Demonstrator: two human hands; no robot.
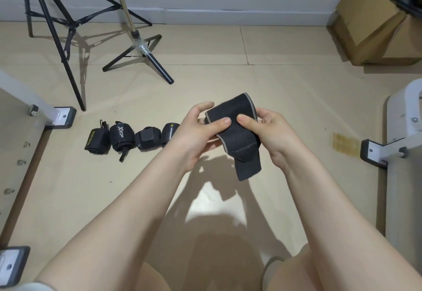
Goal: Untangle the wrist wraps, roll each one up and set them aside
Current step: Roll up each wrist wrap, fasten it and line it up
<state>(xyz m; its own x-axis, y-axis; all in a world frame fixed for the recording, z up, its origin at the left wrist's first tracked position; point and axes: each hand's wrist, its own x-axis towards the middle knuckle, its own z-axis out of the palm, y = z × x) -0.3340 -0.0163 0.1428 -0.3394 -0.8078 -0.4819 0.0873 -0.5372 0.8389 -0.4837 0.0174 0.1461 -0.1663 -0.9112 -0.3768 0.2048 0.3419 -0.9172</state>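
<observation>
Head view pretty much tells the whole story: the wrap (230, 128) is up off the floor, held between both hands right over the person's knees. The left hand (201, 130) has its thumb pressed on top and fingers curled round the far side, and the right hand (271, 133) pinches it the same way, thumb on top, fingers tucked behind. The two thumbs nearly meet in the middle of the fabric. It's a wide black band with a grey edge, partly rolled, and its long axis runs from the top end, away from the body, down toward the person, with a loose tail (249, 167) hanging below the right hand. So the free end is on the right-hand side and the rolled bulk sits more under the left thumb. My guess is the right hand is the one that has to feed that tail round while the left keeps the roll tight. Left of the wrap, down on the floor, four rolled wraps (130, 138) sit in a row; the nearest one is partly hidden behind the left hand. Looks like this one goes at the near end of that row once it's done.
</observation>
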